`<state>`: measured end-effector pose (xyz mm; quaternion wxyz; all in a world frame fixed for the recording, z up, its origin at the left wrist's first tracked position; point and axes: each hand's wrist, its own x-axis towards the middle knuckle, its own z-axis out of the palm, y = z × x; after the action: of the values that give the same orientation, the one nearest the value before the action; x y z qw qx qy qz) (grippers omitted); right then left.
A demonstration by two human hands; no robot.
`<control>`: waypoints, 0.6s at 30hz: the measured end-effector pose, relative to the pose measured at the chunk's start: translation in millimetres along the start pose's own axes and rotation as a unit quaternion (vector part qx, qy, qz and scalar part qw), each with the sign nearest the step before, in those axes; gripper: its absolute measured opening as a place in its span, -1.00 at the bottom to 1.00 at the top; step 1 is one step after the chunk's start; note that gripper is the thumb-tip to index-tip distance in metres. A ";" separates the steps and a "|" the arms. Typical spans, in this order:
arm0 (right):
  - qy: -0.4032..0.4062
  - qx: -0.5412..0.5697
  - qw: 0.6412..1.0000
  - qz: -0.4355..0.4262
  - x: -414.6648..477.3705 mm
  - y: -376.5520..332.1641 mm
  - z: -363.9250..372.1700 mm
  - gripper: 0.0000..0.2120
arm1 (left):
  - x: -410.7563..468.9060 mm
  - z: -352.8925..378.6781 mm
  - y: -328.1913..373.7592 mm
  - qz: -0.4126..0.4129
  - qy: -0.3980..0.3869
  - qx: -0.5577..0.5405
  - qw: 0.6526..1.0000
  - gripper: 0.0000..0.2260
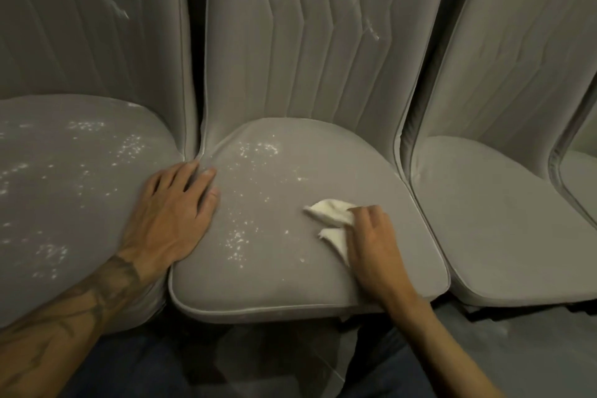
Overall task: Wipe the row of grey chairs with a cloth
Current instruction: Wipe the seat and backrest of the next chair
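Roughly a third through, by the look of it. Right seat point(504, 220) free of specks, so probably done. Middle seat point(274, 281) half wiped: clean around the cloth, white specks point(239, 242) scattered over its left half and up toward the back corner. Left seat point(80, 187) heavily speckled, seemingly untouched. Pale smears on two backrests point(307, 42) as well.

White cloth point(329, 212) on right half of middle seat, pinched in curled fingers of right hand point(371, 242), loose corners poking out leftward. Left hand point(174, 213) flat, fingers straight and slightly spread, pressing on the seam between left and middle seats, holding nothing.

Open run leftward from cloth to specks, nothing between. Left hand at far end of that sweep, just beside the outermost specks. Raised piping round seat rim; deep crease at backrest; narrow gaps between chairs, likely crumb traps. Front edge free, drop-off below.
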<state>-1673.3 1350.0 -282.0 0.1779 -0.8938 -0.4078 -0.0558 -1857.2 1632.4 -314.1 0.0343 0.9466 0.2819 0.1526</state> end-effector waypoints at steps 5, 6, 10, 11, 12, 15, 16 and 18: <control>0.013 0.020 0.997 0.067 8.9 -20.6 1.0 -0.39 | 1.3 -1.9 4.2 -0.010 -0.001 0.001 1.000 -0.53; -0.001 0.038 0.999 0.029 2.0 -35.4 5.8 -0.37 | 1.6 -1.4 3.7 -0.009 0.000 0.000 1.000 -0.52; -0.045 0.029 0.997 -0.060 -2.9 -33.3 7.9 -0.66 | 0.5 1.4 0.6 -0.004 0.000 0.000 1.000 -0.52; -0.044 0.016 0.998 -0.043 4.2 -22.1 4.3 -0.59 | 0.4 1.6 0.3 -0.003 0.001 0.001 1.000 -0.52; -0.032 0.003 0.999 -0.012 11.4 -10.2 -0.1 -0.50 | 0.5 1.8 0.5 -0.002 0.001 0.001 1.000 -0.52; 0.012 -0.022 0.996 0.083 27.9 -1.5 -6.6 -0.47 | 0.3 0.4 2.3 -0.005 0.005 -0.002 1.000 -0.54; 0.007 -0.013 0.996 0.085 26.4 -11.8 -4.3 -0.41 | 0.6 -0.4 3.1 -0.006 0.006 -0.002 1.000 -0.54; -0.016 0.025 0.999 0.024 14.0 -36.0 6.7 -0.37 | 0.5 -1.5 4.0 -0.005 0.006 -0.001 1.000 -0.54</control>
<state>-1691.4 1384.2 -275.0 0.1949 -0.8994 -0.3903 -0.0272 -1855.2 1629.3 -311.9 0.0342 0.9442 0.2870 0.1580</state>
